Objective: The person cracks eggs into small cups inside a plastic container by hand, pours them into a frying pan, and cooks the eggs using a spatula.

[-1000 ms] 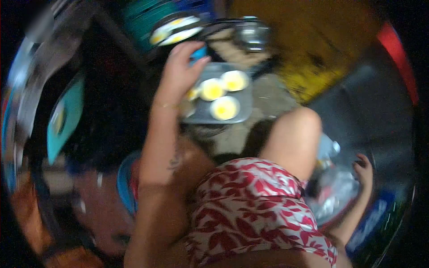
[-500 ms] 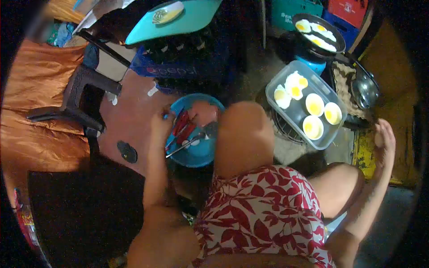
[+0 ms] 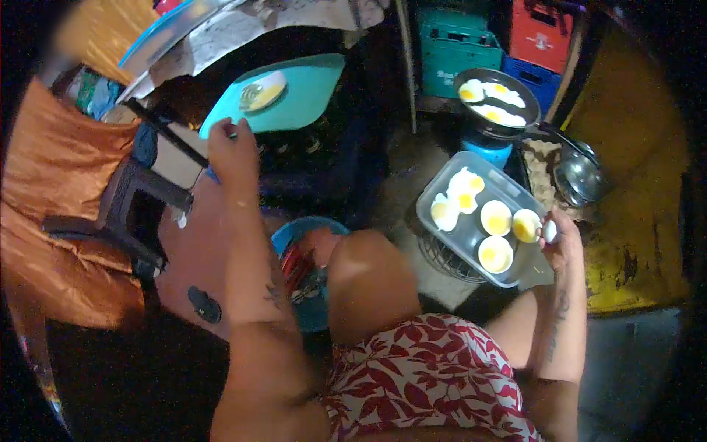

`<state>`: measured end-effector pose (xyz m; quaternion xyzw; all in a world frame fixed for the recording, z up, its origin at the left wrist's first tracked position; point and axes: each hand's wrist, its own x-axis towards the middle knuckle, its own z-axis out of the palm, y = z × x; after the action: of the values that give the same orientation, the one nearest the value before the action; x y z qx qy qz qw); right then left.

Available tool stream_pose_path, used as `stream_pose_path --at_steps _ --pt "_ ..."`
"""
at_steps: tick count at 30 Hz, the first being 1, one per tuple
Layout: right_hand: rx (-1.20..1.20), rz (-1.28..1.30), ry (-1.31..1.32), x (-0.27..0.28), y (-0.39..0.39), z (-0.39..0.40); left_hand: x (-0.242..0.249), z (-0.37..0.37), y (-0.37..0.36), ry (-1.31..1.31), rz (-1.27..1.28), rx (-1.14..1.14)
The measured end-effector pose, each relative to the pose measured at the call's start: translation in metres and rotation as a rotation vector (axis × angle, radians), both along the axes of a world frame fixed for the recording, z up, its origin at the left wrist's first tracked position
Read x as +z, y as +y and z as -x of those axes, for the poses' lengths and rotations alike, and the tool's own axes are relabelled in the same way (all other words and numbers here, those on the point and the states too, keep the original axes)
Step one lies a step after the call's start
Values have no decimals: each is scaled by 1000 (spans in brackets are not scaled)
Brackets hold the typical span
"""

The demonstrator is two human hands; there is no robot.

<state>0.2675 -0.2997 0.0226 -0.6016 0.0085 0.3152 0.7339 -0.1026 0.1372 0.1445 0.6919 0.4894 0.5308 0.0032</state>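
My right hand (image 3: 564,247) is closed around a white egg (image 3: 550,231), right at the edge of a clear plastic container (image 3: 458,240). Several cooked eggs with yellow yolks (image 3: 496,254) lie inside that container, some of them round and cup-shaped. My left hand (image 3: 233,151) is raised at the near edge of a turquoise board (image 3: 309,103). Its fingers are curled together, and what they hold, if anything, is too small to make out. On the board sits a small dish (image 3: 263,91) with something yellowish and a patterned part in it.
A black frying pan (image 3: 533,110) with eggs sits on a blue burner (image 3: 487,152). Beside it are a metal lid (image 3: 579,175) and an egg tray (image 3: 541,171). A blue basin (image 3: 313,313) holds red-handled items. Crates (image 3: 460,62) stand behind; a dark stool (image 3: 121,202) is left.
My left hand has moved from the basin up to the turquoise board. My right hand has come in from the right to the container, now with an egg in it. The view has shifted.
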Motion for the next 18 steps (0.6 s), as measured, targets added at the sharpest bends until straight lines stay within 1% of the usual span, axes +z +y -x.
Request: stream_pose_path --at_steps 1,3,4,6,7,9,10,11,13,15,16,18 --pt "1 10 0 -2 -1 -2 6 -3 26 77 -18 58" --pt "-2 12 -6 -5 -3 -7 2 2 98 256 -78 140" --pt "-27 23 -1 -7 -3 -9 14 0 109 312 109 128" --pt "-10 -32 11 -14 -5 -15 43 -13 85 111 558 -42" --pt "-19 -38 37 -13 -6 -16 41 -15 91 116 551 -61" --pt "-44 -50 68 -14 -7 -19 32 -9 120 283 530 -45" --pt "-38 -99 119 -18 -8 -22 26 -6 136 291 524 -60" --pt "-34 -146 170 -19 -10 -24 16 -2 155 230 568 -125" --pt "-76 -159 158 -8 -6 -17 -4 17 201 232 485 -243" --pt "-77 -192 127 -7 -7 -17 22 -3 169 -233 832 -191" --pt "-54 -215 114 -12 -9 -21 37 -14 145 -213 847 -205" --pt "-26 -278 162 -15 -11 -25 44 -19 113 -523 859 -350"
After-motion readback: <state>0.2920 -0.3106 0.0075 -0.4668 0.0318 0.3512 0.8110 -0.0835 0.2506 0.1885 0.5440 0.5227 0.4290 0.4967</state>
